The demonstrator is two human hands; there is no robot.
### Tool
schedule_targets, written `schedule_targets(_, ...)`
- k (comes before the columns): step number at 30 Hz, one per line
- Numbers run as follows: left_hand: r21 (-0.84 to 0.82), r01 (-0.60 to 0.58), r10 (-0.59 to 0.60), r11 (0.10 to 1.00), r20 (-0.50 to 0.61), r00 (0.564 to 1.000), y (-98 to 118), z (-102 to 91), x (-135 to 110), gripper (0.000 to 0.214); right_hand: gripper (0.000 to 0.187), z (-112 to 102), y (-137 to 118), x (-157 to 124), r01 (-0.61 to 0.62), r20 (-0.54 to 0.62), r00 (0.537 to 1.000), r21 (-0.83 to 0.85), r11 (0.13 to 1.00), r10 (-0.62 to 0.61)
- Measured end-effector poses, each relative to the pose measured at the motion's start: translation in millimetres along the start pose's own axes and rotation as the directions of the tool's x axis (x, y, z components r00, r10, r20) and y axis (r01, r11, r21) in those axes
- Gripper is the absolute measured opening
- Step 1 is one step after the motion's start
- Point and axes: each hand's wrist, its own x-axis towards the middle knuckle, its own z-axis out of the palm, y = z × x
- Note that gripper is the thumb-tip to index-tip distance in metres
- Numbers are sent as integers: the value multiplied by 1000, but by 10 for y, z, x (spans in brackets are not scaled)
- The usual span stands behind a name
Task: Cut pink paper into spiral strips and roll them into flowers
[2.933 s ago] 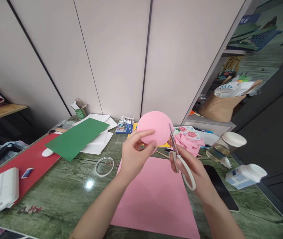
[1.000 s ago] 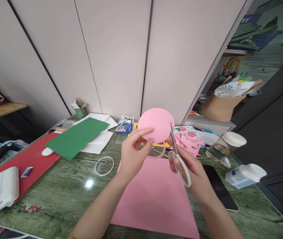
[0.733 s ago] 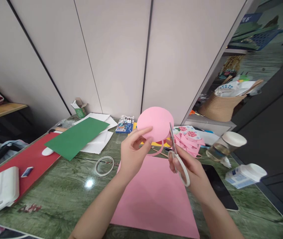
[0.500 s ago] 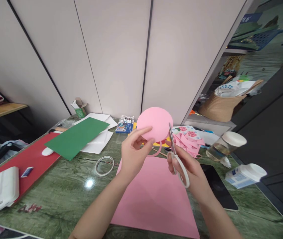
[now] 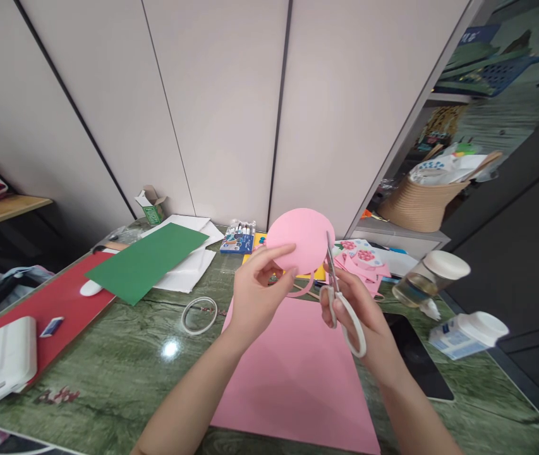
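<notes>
While left hand (image 5: 253,297) pinches one pink disc (image 5: 300,240), right hand (image 5: 374,325) clasps one scissors (image 5: 351,323).

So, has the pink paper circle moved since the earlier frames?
Yes, slightly: the pink circle, pinched by the left hand, has drifted a little right against the dark wall seam, toward the scissors in the right hand.

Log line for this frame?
left hand: pinches round pink paper disc | right hand: white-handled scissors, blades at disc's right edge | thin pink strip curls below disc | pink paper sheet lies beneath
</notes>
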Motion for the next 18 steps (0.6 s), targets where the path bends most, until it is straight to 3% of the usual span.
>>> schedule_targets(18, -8, -15, 15, 1000, -21, 1000, -1, -30, 4, 21, 34, -8, 13, -12, 12, -9, 1000, -29, 1000, -13)
